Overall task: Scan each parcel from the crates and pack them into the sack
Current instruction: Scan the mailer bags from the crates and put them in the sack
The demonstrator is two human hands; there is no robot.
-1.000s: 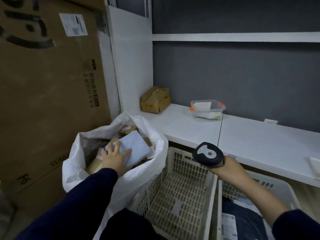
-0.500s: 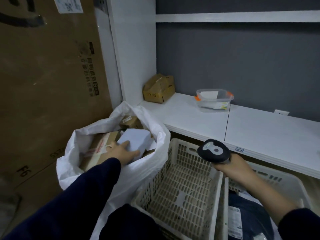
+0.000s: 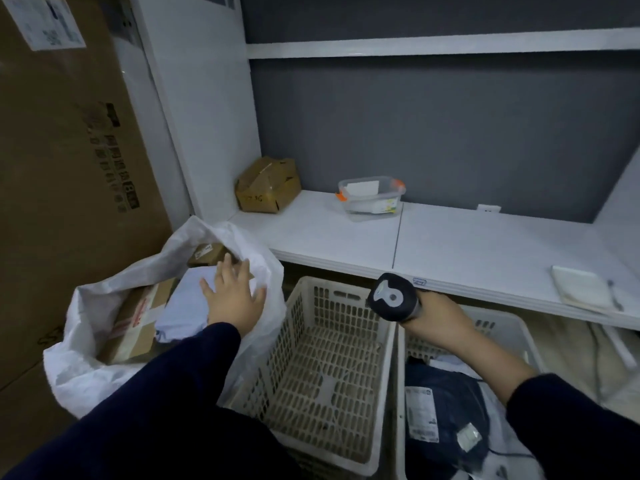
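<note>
Newly released, white parcel (image 3: 183,306) lies lengthwise away from me in the sack (image 3: 86,358); left hand (image 3: 235,296) fingers wide, right hand (image 3: 436,317) grips scanner (image 3: 393,297) near white table (image 3: 485,244).

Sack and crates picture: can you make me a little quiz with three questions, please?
1. True or false: the left hand grips the scanner.
2. Where is the left hand? A) over the sack B) on the shelf C) inside a crate
3. Fill in: the dark parcel lies in the crate below the ____ hand.
Key: 1 false; 2 A; 3 the right hand.
</note>
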